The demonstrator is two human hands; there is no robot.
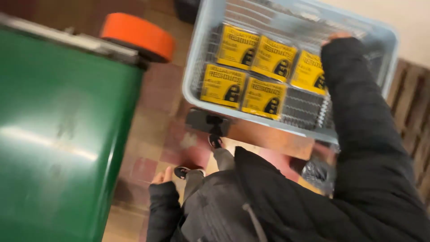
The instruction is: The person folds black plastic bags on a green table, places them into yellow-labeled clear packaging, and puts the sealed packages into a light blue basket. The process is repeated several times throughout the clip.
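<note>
A pale blue plastic crate (191,67) with a wire mesh lining holds several yellow packets (222,85) laid flat in two rows. My right hand (333,36) reaches into the crate just past the rightmost packet (307,71). Only a sliver of the hand shows beyond the black sleeve, so its grip is hidden. My left hand (158,177) hangs low at my side with nothing in it, fingers loosely apart. It is close to the side of a green bin (62,134).
The big green bin fills the left, with an orange wheel (139,36) at its top corner. A black caster (208,122) sits under the crate. My shoes (182,171) stand on red and beige floor tiles. Wooden slats (412,103) lie at the right.
</note>
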